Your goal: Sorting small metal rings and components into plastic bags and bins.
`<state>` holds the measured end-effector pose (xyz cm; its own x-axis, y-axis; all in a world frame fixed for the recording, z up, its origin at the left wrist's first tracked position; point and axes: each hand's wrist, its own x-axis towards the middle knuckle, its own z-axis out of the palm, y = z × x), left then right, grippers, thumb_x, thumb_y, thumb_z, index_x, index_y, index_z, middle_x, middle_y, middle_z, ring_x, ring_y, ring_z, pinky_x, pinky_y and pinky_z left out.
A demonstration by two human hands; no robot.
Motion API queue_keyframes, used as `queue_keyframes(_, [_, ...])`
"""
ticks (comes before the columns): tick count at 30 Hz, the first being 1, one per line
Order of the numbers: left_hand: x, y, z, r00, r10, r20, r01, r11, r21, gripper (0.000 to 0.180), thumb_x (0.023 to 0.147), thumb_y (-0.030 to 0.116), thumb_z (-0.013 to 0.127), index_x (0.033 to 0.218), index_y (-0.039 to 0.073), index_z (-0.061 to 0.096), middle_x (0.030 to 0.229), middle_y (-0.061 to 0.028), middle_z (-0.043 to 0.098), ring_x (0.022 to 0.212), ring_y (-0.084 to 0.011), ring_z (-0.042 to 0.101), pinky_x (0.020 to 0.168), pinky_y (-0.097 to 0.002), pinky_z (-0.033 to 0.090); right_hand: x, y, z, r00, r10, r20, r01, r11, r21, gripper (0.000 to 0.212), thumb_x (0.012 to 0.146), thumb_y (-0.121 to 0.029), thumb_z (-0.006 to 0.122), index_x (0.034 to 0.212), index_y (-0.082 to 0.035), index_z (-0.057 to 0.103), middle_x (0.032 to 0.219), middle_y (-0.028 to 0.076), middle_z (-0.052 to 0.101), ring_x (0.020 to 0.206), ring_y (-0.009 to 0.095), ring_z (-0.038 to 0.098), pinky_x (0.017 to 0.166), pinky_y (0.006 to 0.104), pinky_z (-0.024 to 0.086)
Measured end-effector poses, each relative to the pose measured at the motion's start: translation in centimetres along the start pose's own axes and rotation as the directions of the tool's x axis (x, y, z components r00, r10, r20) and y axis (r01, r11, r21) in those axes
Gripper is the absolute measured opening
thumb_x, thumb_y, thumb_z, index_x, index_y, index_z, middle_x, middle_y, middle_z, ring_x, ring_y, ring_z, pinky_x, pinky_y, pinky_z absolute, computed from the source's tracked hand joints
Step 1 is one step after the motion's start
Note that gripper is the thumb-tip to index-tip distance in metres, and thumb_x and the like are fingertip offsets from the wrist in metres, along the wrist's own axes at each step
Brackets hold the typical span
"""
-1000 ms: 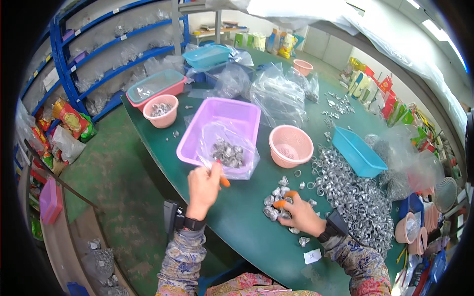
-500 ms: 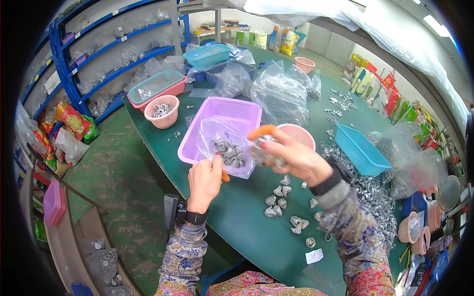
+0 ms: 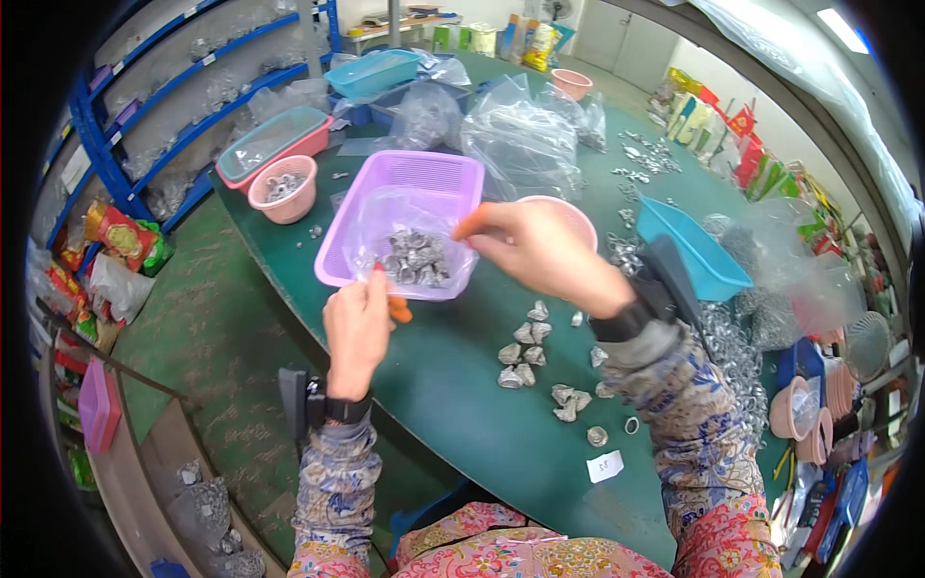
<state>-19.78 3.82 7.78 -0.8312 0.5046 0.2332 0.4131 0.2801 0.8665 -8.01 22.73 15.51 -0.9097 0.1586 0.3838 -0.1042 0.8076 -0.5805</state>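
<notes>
A clear plastic bag (image 3: 364, 226) lies opened in a purple basket (image 3: 421, 166), with a heap of silvery metal rings (image 3: 416, 258) inside it. My left hand (image 3: 355, 323) pinches the bag's near edge, at the basket's front left. On the other side, my right hand (image 3: 544, 249) has its fingers closed at the bag's right edge; the fingertips are partly hidden. Orange covers show on a finger of each hand. Small clusters of nested rings (image 3: 523, 349) lie on the green table (image 3: 453, 405) below my right hand, near a white paper slip (image 3: 605, 466).
A pink bowl of rings (image 3: 282, 190) stands left of the basket, another pink bowl (image 3: 568, 220) behind my right hand. Loose rings pile up around a blue tray (image 3: 692, 252) at right. Empty plastic bags (image 3: 520, 135) lie behind the basket; blue shelving (image 3: 173, 144) stands far left.
The handful of rings in my right hand has gone, and the heap in the bag looks larger. That hand has come to the bag's right edge. The whole view has shifted slightly.
</notes>
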Motion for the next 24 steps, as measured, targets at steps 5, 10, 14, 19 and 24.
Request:
queue_keyframes(5, [-5.6, -0.6, 1.6, 0.979, 0.086, 0.186, -0.069, 0.993, -0.095, 0.030, 0.093, 0.025, 0.060, 0.078, 0.000, 0.068, 0.062, -0.0100, 0.064, 0.048, -0.0208, 0.059, 0.054, -0.0335, 0.049, -9.2, 8.1, -2.8, 0.911, 0.281, 0.302, -0.250, 0.959, -0.136, 0.026, 0.086, -0.021, 0.065, 0.108, -0.006, 0.067, 0.103, 0.012, 0.068, 0.097, 0.029, 0.064, 0.087, 0.0364, 0.049])
queue_keyframes(10, [-9.0, -0.8, 7.0, 0.764, 0.416, 0.492, -0.516, 0.853, 0.080, 0.077, 0.070, 0.020, 0.081, 0.131, -0.007, 0.041, 0.129, -0.0234, 0.048, 0.115, -0.0402, 0.047, 0.099, -0.0419, 0.040, -13.5, 10.7, 3.5, 0.950, 0.166, 0.265, -0.120, 0.976, -0.181, 0.084, 0.075, -0.049, 0.073, 0.146, -0.020, 0.037, 0.140, 0.027, 0.038, 0.125, 0.041, 0.041, 0.107, 0.0447, 0.033])
queue_keyframes(14, [-10.4, -3.5, 9.0, 0.801, 0.315, 0.508, -0.396, 0.916, 0.056, 0.058, 0.077, 0.005, 0.071, 0.128, -0.005, 0.045, 0.119, -0.0239, 0.055, 0.094, -0.0360, 0.060, 0.083, -0.0416, 0.049, -15.1, 6.5, 5.4, 0.947, 0.146, 0.286, -0.140, 0.989, -0.041, 0.085, 0.073, -0.050, 0.074, 0.144, -0.021, 0.039, 0.143, 0.023, 0.035, 0.130, 0.041, 0.035, 0.107, 0.0496, 0.031])
queue_keyframes(19, [-11.6, -4.8, 8.9, 0.885, 0.128, 0.449, 0.027, 0.947, -0.322, 0.030, 0.084, -0.003, 0.056, 0.115, -0.004, 0.056, 0.089, -0.0155, 0.066, 0.076, -0.0238, 0.067, 0.070, -0.0354, 0.053, -16.1, 4.9, 8.4, 0.987, 0.050, 0.150, 0.023, 0.893, -0.450, 0.070, 0.077, -0.047, 0.070, 0.137, -0.020, 0.046, 0.137, 0.013, 0.043, 0.121, 0.036, 0.041, 0.097, 0.0566, 0.037])
queue_keyframes(24, [-8.2, -1.9, 4.0, 0.987, 0.115, 0.109, -0.103, 0.989, -0.107, 0.019, 0.087, 0.013, 0.065, 0.104, 0.004, 0.062, 0.081, -0.0109, 0.065, 0.059, -0.0231, 0.061, 0.059, -0.0357, 0.049, -13.6, 6.6, 7.8, 0.980, 0.026, 0.196, 0.064, 0.896, -0.440, 0.034, 0.084, -0.028, 0.068, 0.115, -0.018, 0.060, 0.114, 0.016, 0.051, 0.101, 0.032, 0.053, 0.080, 0.0371, 0.050])
